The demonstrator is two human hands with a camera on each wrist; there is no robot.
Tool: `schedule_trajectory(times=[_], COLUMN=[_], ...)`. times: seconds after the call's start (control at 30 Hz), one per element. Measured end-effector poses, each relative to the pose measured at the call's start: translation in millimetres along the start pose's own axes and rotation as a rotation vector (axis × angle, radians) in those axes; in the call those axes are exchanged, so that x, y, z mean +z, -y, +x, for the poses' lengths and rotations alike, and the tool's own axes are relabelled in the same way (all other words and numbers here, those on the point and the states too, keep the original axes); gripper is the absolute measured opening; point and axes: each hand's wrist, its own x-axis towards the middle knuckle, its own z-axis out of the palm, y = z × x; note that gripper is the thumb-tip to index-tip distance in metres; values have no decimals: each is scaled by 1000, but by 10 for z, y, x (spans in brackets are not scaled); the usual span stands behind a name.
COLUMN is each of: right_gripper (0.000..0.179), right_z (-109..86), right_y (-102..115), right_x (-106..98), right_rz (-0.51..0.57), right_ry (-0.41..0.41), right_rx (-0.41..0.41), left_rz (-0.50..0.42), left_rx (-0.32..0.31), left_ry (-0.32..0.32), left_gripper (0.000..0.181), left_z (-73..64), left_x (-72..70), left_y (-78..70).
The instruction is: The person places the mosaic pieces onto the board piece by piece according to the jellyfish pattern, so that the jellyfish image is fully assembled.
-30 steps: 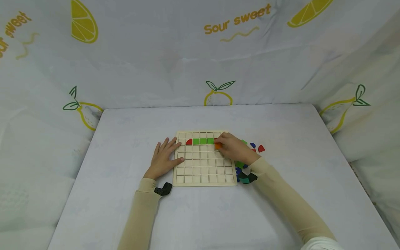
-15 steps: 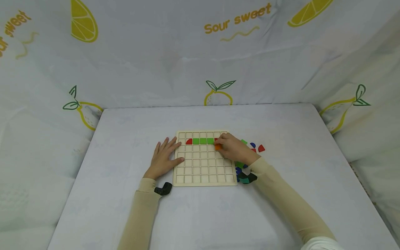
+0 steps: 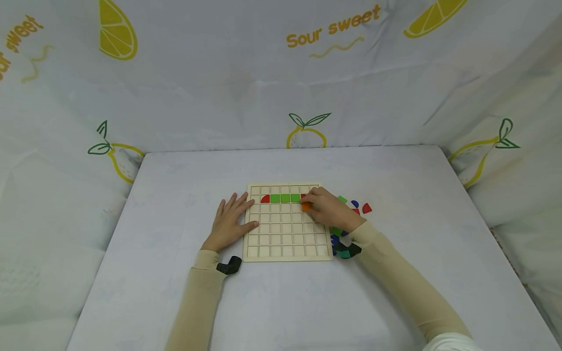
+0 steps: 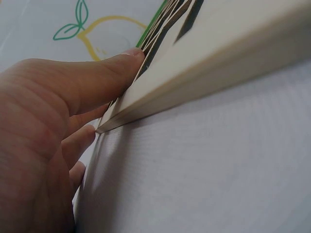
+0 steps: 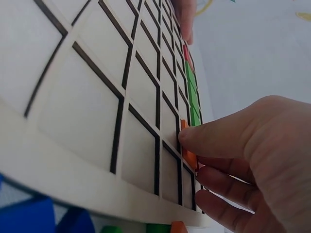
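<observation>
A pale wooden grid board [image 3: 285, 239] lies flat on the white table. My left hand [image 3: 230, 224], fingers spread, rests on its left edge; the left wrist view shows the thumb [image 4: 114, 73] on top of the rim. Over the upper right cells, my right hand [image 3: 329, 208] pinches an orange tile [image 3: 306, 206], seen by the thumb in the right wrist view. One row above sit a red rounded tile [image 3: 265, 199], a run of green square tiles [image 3: 285, 198] and another red tile [image 3: 303, 196], mostly hidden by the right fingers.
Loose tiles lie along the board's right side, partly under the right forearm: a red piece [image 3: 367, 208], a blue piece [image 3: 355, 204], a green piece [image 3: 337, 231] and several more. A black wrist device [image 3: 230, 265] sits at the left cuff. White printed cloth [image 3: 210, 107] stands behind the table.
</observation>
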Motion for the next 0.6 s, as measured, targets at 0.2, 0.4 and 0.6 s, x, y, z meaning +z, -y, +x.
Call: schedule_trajectory(times=[0.2, 0.4, 0.6], right_gripper=[34, 36, 37], right_z=[-5, -24, -52], right_y=[2, -10, -33], right_x=[18, 24, 3], right_rz=[22, 55, 114], right_ry=[-22, -3, 14], right_rx=[34, 86, 72], left_rz=[-2, -7, -24], left_rx=[-16, -16, -10], left_ry=[18, 18, 15], left_gripper=[73, 73, 73], left_z=[10, 7, -3], left_x=[1, -6, -19], left_y=[3, -3, -15])
